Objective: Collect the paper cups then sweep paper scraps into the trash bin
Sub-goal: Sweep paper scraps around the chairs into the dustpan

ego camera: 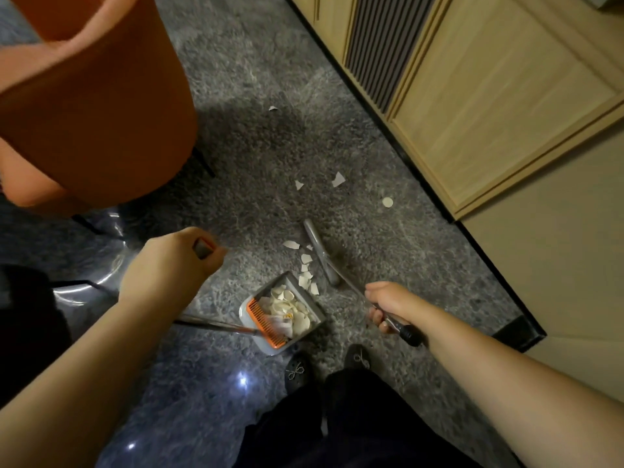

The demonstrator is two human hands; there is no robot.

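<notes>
A grey dustpan with an orange comb edge stands on the grey floor, holding several white paper scraps. My left hand grips the top of the dustpan's long handle. My right hand grips the broom handle. The grey broom head lies just beyond the pan, with a small pile of scraps between it and the pan's mouth. More loose scraps and a round paper disc lie farther out. No paper cups or trash bin show.
An orange chair with a chrome base stands at the left. A light wooden cabinet with a black plinth runs along the right. My black shoes are just behind the pan.
</notes>
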